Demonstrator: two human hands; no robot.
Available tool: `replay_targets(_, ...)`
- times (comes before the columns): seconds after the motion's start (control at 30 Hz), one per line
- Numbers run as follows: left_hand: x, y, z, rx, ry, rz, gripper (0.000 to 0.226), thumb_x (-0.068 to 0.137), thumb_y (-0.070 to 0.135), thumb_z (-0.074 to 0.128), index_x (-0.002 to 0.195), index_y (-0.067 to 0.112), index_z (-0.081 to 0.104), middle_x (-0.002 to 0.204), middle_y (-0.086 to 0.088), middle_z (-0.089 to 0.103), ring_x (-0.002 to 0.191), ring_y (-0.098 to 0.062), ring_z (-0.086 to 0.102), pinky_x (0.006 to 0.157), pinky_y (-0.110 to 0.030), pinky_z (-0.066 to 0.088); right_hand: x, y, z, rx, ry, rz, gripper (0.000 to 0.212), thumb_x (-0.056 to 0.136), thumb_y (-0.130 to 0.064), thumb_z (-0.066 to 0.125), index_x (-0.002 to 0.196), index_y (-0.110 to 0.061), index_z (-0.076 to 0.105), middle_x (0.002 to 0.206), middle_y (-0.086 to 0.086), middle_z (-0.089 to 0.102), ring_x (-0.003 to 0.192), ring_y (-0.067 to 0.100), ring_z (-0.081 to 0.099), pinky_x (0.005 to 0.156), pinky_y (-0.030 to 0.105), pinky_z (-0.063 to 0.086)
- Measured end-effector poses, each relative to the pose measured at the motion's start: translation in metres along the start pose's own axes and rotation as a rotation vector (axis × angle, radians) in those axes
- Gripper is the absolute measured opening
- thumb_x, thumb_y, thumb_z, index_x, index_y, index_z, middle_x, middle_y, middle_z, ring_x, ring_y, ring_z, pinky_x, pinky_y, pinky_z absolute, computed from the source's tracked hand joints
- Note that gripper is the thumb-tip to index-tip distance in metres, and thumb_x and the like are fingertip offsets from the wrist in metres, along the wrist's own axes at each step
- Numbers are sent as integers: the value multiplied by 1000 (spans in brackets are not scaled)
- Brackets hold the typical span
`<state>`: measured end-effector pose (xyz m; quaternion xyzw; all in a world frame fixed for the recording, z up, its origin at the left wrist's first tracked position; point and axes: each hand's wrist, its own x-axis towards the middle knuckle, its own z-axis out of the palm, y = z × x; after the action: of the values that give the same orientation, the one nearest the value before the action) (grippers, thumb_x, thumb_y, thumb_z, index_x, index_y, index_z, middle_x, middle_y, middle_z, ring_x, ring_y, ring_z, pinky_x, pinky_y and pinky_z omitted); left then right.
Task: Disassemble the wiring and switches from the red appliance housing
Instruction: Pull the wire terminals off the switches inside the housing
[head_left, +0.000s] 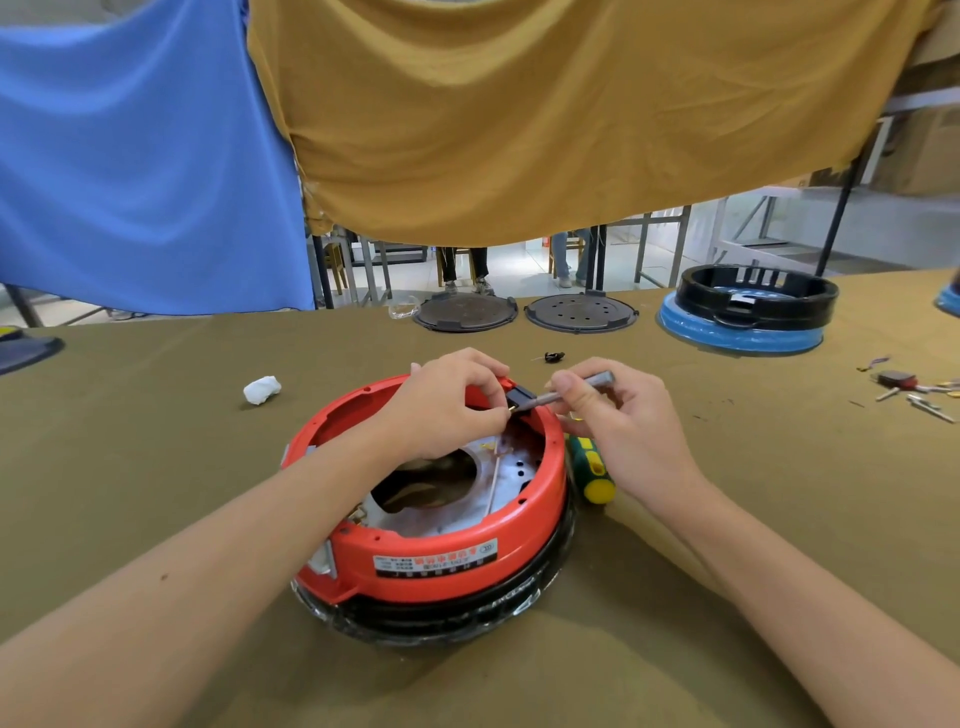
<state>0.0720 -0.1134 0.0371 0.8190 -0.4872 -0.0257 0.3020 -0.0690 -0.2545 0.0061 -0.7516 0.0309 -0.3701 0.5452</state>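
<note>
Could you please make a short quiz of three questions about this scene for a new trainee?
1. True or false: the right hand holds a grey metal tool.
2. The green and yellow screwdriver lies: A) inside the red housing, B) on the table beside the housing, C) in the left hand.
3. What does the tool's tip meet at the housing's far rim?

Key: 1 true; 2 B; 3 the black switch.

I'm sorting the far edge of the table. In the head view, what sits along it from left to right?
Clear plastic bag, solid dark round plate, dark round plate with holes, black ring on a blue base.
</note>
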Motion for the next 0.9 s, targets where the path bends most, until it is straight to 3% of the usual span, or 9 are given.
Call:
replay_targets(0.13, 0, -1, 0, 2, 2, 3, 10, 85, 24, 68, 75, 24, 72, 125, 22, 55, 119, -5, 49, 114, -63, 21, 1, 0, -1, 22, -9, 17, 15, 97, -20, 62, 87, -13, 71, 81, 2, 72, 80, 18, 72, 71, 27, 59)
replay_targets(0.27, 0, -1, 0, 5, 8, 14, 11, 85, 25, 68, 75, 25, 71, 123, 22, 55, 118, -5, 50, 115, -62, 22, -4, -1, 1, -433, 6, -297, 15, 95, -27, 64, 89, -17, 72, 82, -16, 64, 83, 7, 60, 74, 18, 48)
replay_targets(0.4, 0, -2, 0, 10, 9, 23, 13, 86, 29, 69, 74, 26, 70, 123, 22, 55, 118, -4, 50, 114, -62, 23, -5, -1, 4, -654, -20, -487, 14, 95, -20, 66, 94, -9, 74, 85, -5, 66, 85, 13, 53, 77, 19, 43)
replay_targets(0.53, 1, -1, 0, 17, 15, 22, 12, 85, 27, 69, 74, 24, 71, 122, 21, 55, 118, -5, 51, 114, -63, 23, -5, -3, 2, -534, 19, -407, 20, 95, -28, 60, 91, -13, 73, 82, -17, 59, 81, 10, 58, 72, 23, 48)
replay_targets(0.73, 0, 0, 0, 15, 9, 17, 11, 85, 27, 68, 75, 24, 72, 121, 22, 54, 118, -5, 51, 114, -63, 22, -5, -2, 3, -479, 55, -340, 27, 95, -32, 57, 88, -11, 72, 79, -7, 62, 78, 9, 58, 67, 25, 46)
replay_targets(0.83, 0, 1, -1, 14, 9, 19, 12, 85, 27, 68, 75, 23, 72, 122, 21, 54, 118, -5, 51, 113, -63, 23, -7, -4, 4, -499, 43, -384, 27, 94, -31, 58, 89, -9, 73, 81, -19, 57, 79, 10, 59, 68, 24, 48)
replay_targets(0.9, -1, 1, -1, 18, 9, 21, 12, 86, 27, 68, 75, 23, 71, 123, 21, 54, 119, -5, 51, 113, -63, 23, -7, -5, 4, -553, 21, -429, 26, 95, -29, 60, 90, -8, 74, 81, -17, 58, 81, 12, 59, 71, 25, 49)
